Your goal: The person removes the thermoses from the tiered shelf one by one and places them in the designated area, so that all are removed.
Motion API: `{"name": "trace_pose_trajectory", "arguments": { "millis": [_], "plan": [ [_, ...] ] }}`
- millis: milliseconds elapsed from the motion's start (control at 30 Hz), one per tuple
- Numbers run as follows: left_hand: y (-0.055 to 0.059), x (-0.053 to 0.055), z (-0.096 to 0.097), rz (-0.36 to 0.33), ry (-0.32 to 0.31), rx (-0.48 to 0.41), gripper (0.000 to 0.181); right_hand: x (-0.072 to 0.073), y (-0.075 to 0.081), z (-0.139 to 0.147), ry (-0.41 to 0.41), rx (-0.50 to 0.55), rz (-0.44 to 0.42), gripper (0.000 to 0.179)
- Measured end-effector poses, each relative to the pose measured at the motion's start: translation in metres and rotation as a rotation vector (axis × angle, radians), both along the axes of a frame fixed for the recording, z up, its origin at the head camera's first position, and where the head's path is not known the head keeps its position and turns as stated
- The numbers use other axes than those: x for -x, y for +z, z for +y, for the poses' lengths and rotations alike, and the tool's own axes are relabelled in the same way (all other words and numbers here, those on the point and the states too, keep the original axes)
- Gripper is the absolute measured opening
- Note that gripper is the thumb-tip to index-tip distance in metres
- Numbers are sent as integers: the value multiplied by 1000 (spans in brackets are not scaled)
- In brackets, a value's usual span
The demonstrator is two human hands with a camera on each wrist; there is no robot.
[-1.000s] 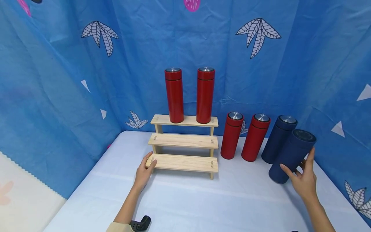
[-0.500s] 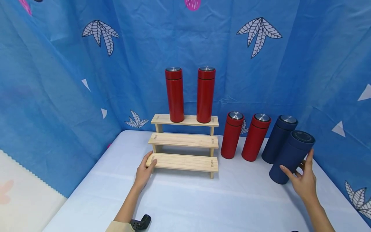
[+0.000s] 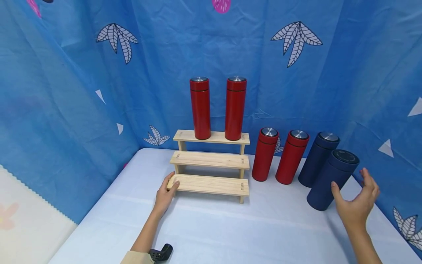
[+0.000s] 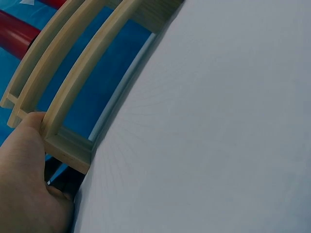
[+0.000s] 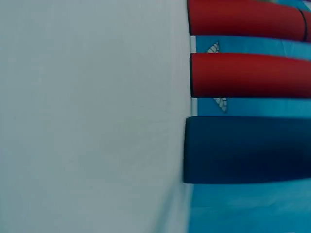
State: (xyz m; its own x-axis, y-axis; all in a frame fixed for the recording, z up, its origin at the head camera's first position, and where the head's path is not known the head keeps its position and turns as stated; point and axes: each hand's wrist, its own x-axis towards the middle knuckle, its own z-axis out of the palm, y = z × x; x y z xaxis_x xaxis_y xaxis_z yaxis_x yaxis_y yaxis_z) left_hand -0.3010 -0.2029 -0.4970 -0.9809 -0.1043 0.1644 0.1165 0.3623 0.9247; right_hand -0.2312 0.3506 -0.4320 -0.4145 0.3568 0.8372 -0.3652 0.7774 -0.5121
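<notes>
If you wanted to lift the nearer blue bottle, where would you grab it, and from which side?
I'd grip the nearer blue bottle around mid-body, coming from the right. It stands upright and its body is a plain cylinder, so a wraparound hold should suit. The other blue bottle stands close behind its left side, while the open right hand is on the freer side.

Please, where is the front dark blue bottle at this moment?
In the head view, the front dark blue bottle stands at the right side of the white table, just in front of the other dark blue bottle, with the right grip close by.
</notes>
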Motion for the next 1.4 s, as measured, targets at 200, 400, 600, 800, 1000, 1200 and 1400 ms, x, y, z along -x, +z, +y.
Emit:
{"name": "trace_pose_trajectory", "arguments": {
  "millis": [200, 400, 600, 800, 1000, 1200, 1400],
  "plan": [
    [1, 0, 1, 1, 0, 0, 66, -10, 40, -47, -35, -18, 244, 45],
    [0, -1, 0, 3, 5, 7, 64, 3, 46, -94, 169, -61, 207, 34],
    [0, 1, -1, 14, 4, 6, 66, 34, 44, -141, 321, -56, 33, 27],
    [-1, 1, -1, 20, 5, -4, 65, 79, 60, -180, 489, 8, -23, 39],
    [-2, 0, 2, 11, -1, -3, 66, 113, 93, -206, 669, 120, -118, 70],
    [-1, 0, 0, 13, 13, 6, 64, 140, 116, -225, 733, 211, -163, 84],
    [-1, 0, -1, 5, 1, 10, 65, 146, 137, -246, 824, 250, -204, 91]
  ]
}}
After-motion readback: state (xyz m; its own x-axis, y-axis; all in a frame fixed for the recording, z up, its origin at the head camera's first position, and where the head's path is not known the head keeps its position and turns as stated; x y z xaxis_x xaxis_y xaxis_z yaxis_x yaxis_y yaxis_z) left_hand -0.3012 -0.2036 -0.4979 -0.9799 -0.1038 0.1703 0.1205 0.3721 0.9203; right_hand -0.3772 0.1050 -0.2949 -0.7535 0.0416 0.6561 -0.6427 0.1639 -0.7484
